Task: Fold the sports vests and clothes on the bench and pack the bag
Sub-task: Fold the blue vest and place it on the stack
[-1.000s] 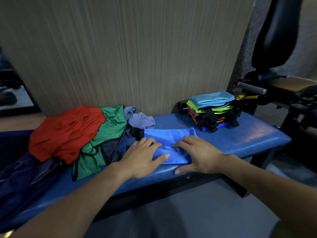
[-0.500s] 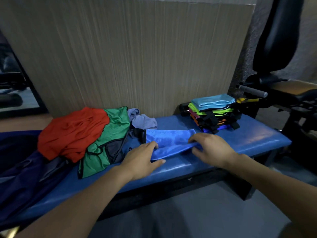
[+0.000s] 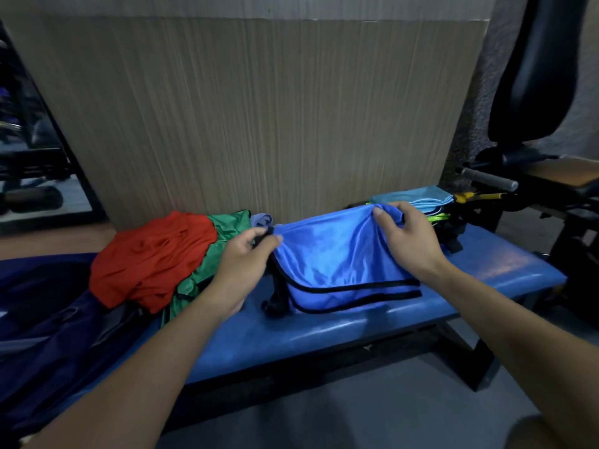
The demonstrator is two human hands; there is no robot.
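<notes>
We observe the blue vest (image 3: 337, 254), glossy with black-trimmed edges, lifted above the blue surface (image 3: 324, 332). Left hand (image 3: 244, 259) and right hand (image 3: 406, 238) each pinch its upper corners.

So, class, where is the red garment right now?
In the head view, the red garment lies left on the bench, overlapping the green vest.

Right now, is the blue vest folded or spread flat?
Folded, held up: both hands pinch the blue vest at its top; two black-trimmed edges lie doubled.
</notes>
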